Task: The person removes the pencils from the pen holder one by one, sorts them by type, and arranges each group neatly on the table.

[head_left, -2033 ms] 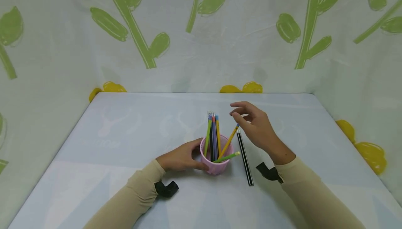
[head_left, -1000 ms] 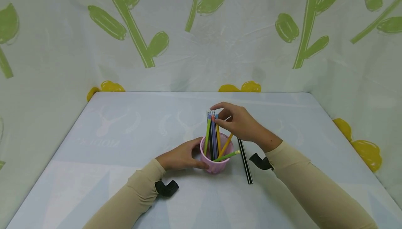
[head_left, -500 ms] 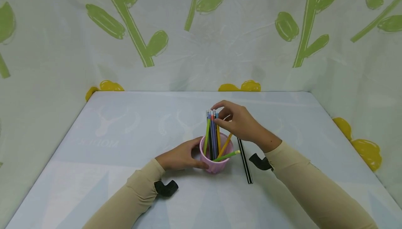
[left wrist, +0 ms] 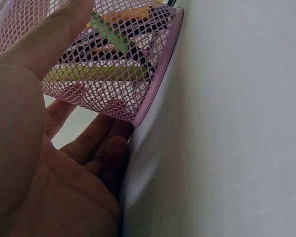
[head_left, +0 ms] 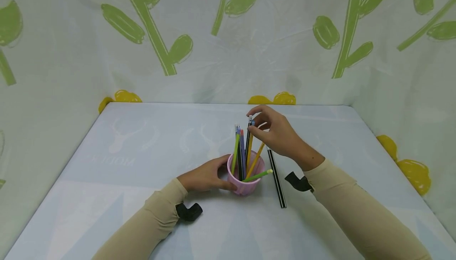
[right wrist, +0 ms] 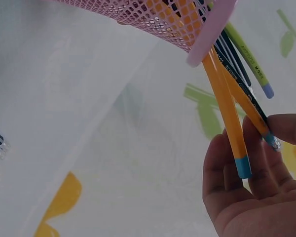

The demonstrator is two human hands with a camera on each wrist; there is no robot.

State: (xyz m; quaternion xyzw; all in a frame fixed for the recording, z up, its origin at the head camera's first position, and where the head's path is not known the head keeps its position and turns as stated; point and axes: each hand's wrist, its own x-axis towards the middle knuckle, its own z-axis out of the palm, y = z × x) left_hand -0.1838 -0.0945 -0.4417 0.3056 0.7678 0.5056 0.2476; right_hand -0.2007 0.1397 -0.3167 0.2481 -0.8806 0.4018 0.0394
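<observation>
Cup (head_left: 246, 190) on table (head_left: 228, 228), pencils (head_left: 243, 153) inside, others (head_left: 276, 178) right

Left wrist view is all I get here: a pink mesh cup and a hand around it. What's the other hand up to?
Observer: The right hand pinches a black pencil and a yellow pencil together, close to their top ends.

Visitor: Oh! Is anything lying loose that I'm missing?

Observer: Yes, dark, white-striped pencil stock, one piece or two side by side, lies to the right of the pink cup.

Visitor: And what's in the background?

Observer: Beyond the table stands a pale wall with green leaf shapes.
</observation>
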